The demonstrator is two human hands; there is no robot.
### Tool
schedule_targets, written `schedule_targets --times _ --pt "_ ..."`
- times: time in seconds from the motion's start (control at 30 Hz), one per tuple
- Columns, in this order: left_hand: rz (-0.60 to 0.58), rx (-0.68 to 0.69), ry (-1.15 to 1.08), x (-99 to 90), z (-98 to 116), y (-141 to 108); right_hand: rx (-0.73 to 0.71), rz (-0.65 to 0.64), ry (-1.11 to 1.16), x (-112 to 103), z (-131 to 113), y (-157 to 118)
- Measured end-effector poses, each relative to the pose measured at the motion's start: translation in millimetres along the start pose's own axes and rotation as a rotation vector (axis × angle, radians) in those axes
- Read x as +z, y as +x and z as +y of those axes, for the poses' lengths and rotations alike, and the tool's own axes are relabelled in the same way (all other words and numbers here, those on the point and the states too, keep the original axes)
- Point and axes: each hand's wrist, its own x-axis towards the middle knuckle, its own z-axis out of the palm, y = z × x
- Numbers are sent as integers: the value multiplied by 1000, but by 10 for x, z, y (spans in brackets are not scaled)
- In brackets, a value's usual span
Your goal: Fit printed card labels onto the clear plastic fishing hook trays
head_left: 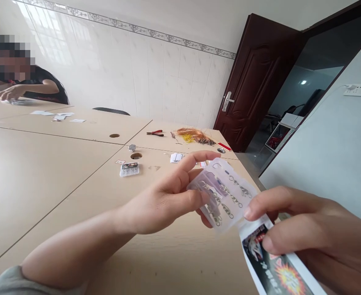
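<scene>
My left hand [177, 192] is closed around a clear plastic box [238, 205], its thumb across the near face. Inside the box lie several metal snap swivels in rows, and a small hook shape shows near its top. My right hand [309, 229] pinches a printed label strip [269, 262] between thumb and fingers. Dark, with a white border and a bright starburst, the strip hangs below the box's lower right corner. The right fingertips are at that corner; whether they press on the box I cannot tell.
Another closed box [129, 169] stands on the table [76, 196]. Farther back lie pliers [155, 133], a heap of copper-coloured and yellow wire pieces [195, 136] and white cards [177, 157]. A co-worker [23, 78] sits at the far left. A door [254, 73] stands open.
</scene>
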Motion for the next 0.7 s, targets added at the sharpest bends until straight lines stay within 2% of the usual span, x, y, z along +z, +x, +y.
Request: schedule_targets --times 0.1,0.2,0.27,0.33,0.4,0.53,0.6,0.7 --pt "-13 -21 -57 3 -16 5 -81 -186 65 -26 89 3" --pt "-48 -39 -136 -1 -23 9 -170 -204 122 39 190 -77" --pt "-88 -62 -183 -11 -21 9 -169 -136 147 144 219 -151" --pt "-124 -81 -184 -28 -25 8 -80 71 181 257 212 -210" --pt "-150 -73 -132 -45 -44 6 -43 178 195 320 192 -226" --pt "-132 46 141 -52 -108 1 -95 56 128 209 212 -138" --pt "-44 113 368 -51 -118 -2 -160 -46 114 101 254 -83" --pt "130 317 844 -77 -81 3 -185 -60 136 7 315 -40"
